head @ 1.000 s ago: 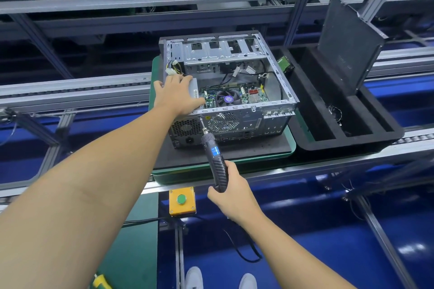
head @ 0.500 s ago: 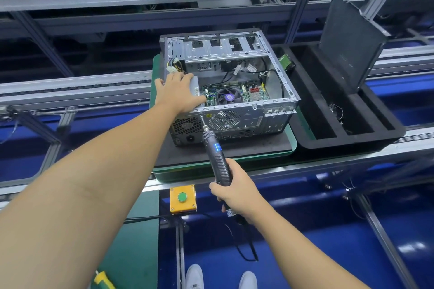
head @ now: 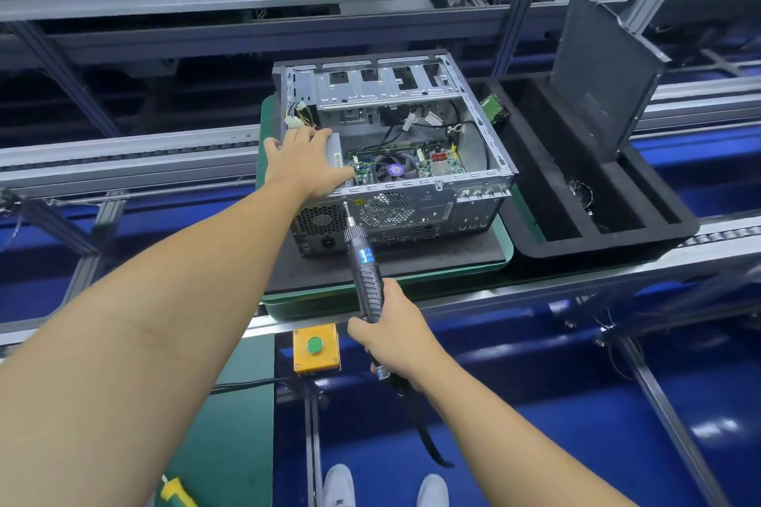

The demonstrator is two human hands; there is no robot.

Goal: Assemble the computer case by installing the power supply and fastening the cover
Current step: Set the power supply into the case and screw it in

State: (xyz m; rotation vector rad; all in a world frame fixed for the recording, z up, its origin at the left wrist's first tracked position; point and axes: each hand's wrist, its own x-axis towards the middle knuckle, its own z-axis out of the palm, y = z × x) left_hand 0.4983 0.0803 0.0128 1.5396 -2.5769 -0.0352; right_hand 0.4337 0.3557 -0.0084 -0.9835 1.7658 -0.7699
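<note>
No legible text, labels or numbers

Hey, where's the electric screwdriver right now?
Head view, centre: the right hand grips the screwdriver, its tip on the near face of the computer case, just below the left hand resting on the power supply.

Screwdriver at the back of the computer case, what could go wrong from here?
1. The electric screwdriver, gripped by the right hand, meets the rear panel at a slant; its bit might slip and scratch the metal.
2. The left hand presses on the power supply; if it eases off, the unit may shift out of line.
3. The loose wire bundle at the computer case edge could get pinched when the case is closed.
</note>
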